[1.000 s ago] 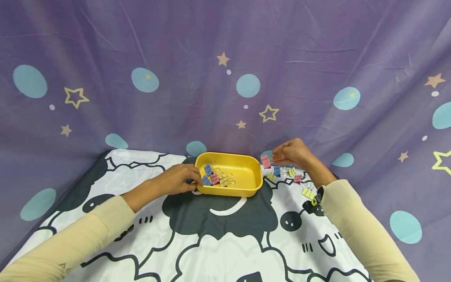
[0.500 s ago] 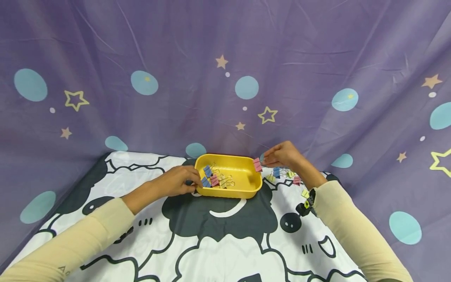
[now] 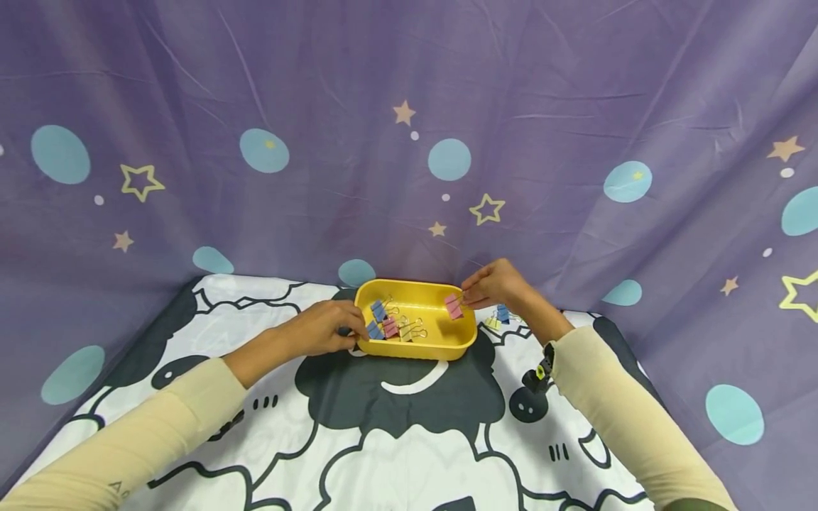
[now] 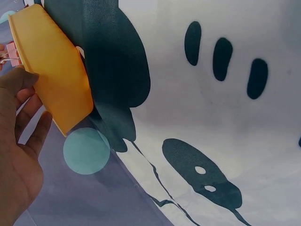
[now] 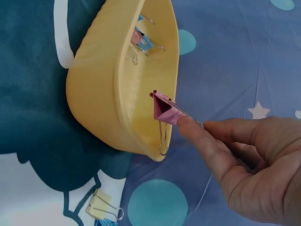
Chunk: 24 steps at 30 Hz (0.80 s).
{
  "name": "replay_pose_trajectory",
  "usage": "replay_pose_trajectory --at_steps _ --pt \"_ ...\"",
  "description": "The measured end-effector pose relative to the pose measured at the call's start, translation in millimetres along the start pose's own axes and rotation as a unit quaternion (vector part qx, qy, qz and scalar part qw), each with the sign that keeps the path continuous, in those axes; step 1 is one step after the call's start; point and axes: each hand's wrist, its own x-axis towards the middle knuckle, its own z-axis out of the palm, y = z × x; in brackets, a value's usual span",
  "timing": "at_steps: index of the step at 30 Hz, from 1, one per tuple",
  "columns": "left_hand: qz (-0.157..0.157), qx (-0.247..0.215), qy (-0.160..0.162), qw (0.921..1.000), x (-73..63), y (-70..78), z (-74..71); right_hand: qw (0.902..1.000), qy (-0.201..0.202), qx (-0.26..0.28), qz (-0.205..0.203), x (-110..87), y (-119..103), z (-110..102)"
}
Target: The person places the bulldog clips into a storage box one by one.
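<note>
A yellow plastic tray stands near the far edge of the cloth-covered table. My left hand grips its left end, the thumb against the outer wall in the left wrist view. From the right, my right hand holds a pink binder clip over the tray's right end. The right wrist view shows thumb and finger pinching one wire handle of that pink clip, its other handle hanging loose. Inside the tray's left half lie blue clips, a pink clip and a pale yellow clip.
Beyond the tray's right end, a yellow clip and a blue clip lie on the cloth, partly behind the right forearm. A purple curtain with stars rises right behind the table. The cloth has a black-and-white cartoon print.
My right hand has moved left with the pink binder clip, from beside the tray to over its right end. The left hand has stayed on the tray.
</note>
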Motion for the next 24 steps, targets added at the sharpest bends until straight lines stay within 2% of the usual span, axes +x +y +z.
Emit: replay_pose_trajectory --at_steps 10,18,24 --pt "-0.014 0.003 -0.010 0.9998 0.8 -0.3 0.0 0.9993 -0.010 -0.037 0.003 4.0 -1 20" --pt "-0.002 0.003 -0.001 1.0000 -0.5 0.0 -0.6 0.9980 0.008 -0.063 0.003 7.2 0 30" --pt "0.000 0.005 -0.001 1.0000 -0.7 -0.5 -0.8 0.9979 0.000 -0.063 -0.009 9.9 4 40"
